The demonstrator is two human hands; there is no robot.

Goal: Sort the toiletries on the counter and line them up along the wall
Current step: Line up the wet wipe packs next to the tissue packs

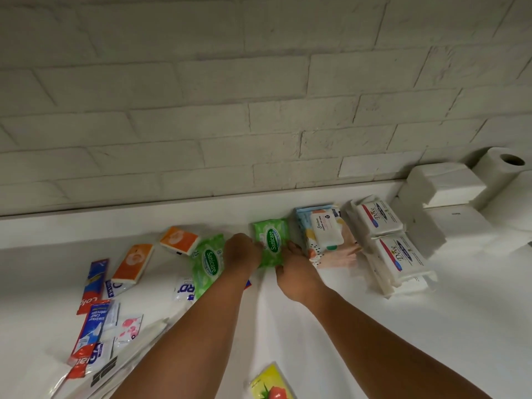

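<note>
Gripped from both sides by left hand and right hand: green wipes pack, flat near counter back edge

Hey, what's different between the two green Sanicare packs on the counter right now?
The right Sanicare pack is held between both hands, left hand and right hand; the left Sanicare pack lies untouched. The right one sits nearer the wall, beside the Sealare wipes; the left one lies further out among unsorted sachets. Its label tilts more steeply. Both are green with the same oval logo.
</note>
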